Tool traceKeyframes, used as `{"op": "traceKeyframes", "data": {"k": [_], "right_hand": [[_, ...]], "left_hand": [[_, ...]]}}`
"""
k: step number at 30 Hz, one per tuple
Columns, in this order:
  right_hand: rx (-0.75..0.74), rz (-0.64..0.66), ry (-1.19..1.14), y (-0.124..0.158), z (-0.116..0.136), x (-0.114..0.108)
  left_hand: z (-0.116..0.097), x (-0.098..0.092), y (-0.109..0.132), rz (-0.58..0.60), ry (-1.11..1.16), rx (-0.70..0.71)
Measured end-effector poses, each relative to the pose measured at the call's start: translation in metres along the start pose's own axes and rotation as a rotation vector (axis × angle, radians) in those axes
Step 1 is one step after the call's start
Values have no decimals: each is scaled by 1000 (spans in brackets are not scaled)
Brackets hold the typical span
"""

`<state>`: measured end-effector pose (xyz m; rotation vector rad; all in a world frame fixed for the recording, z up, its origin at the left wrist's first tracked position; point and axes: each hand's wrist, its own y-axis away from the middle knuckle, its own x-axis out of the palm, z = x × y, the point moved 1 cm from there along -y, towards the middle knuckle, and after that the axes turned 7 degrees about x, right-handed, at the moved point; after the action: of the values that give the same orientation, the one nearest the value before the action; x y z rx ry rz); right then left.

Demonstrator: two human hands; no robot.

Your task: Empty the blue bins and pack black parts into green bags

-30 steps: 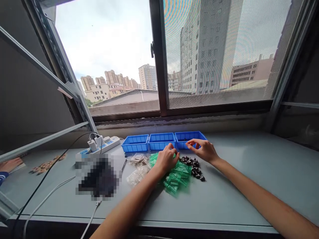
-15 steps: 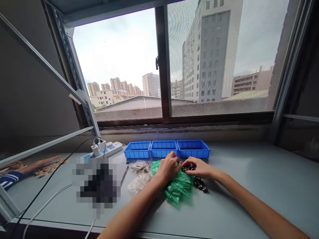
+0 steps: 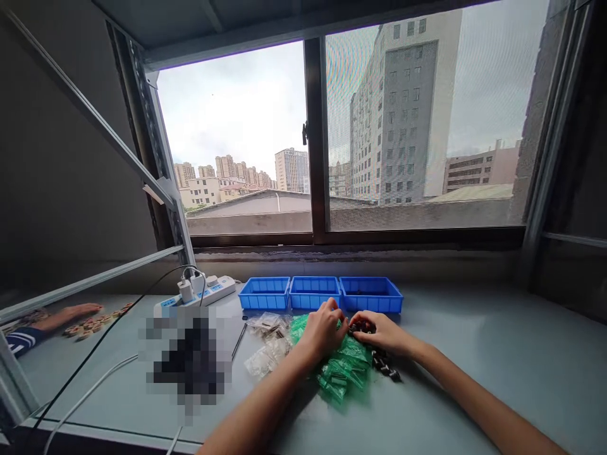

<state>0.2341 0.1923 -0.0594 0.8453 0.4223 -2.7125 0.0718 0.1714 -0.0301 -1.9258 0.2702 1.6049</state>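
My left hand [image 3: 324,332] is over the pile of green plastic bags [image 3: 345,370], its fingers curled inward and closed. What is between its fingertips, if anything, is hidden. Close beside it, my right hand [image 3: 383,333] bends its fingers and thumb around the small dark cylindrical parts [image 3: 363,327] at the pile's right edge. Whether one is pinched there cannot be made out. More dark metallic parts [image 3: 386,365] lie on the table just below my right hand. Left of the green pile are clear plastic bags [image 3: 270,355] with small pieces inside.
Three blue bins [image 3: 265,302] stand in a row behind my hands; the right one holds something dark. At left are a power strip [image 3: 218,289] with plugs, cables, a thin dark rod [image 3: 239,341] and a blurred-out dark object [image 3: 192,363]. Another person's hand [image 3: 78,311] is near small tan pieces.
The view has tilted up a little, so everything sits lower. Both my hands stay over the green bags and dark parts, with only slight finger movement. The other person's hand has drawn left.
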Motion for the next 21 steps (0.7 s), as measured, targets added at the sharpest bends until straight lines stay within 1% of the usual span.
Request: {"op": "traceKeyframes", "data": {"k": [5, 9, 12, 17, 19, 21], "right_hand": [[48, 27, -176, -2, -3, 0], [112, 24, -262, -4, -5, 2], [119, -40, -305, -5, -4, 4], [124, -229, -392, -8, 0, 2], [116, -260, -438, -8, 2, 1], [95, -257, -464, -6, 5, 2]], "left_hand": [[-1, -2, 1, 9, 3, -2], [-2, -3, 1, 18, 3, -8], [-2, -4, 2, 35, 4, -8], [-2, -4, 3, 34, -1, 2], [-2, -4, 3, 26, -8, 15], [-2, -4, 2, 17, -17, 33]]}}
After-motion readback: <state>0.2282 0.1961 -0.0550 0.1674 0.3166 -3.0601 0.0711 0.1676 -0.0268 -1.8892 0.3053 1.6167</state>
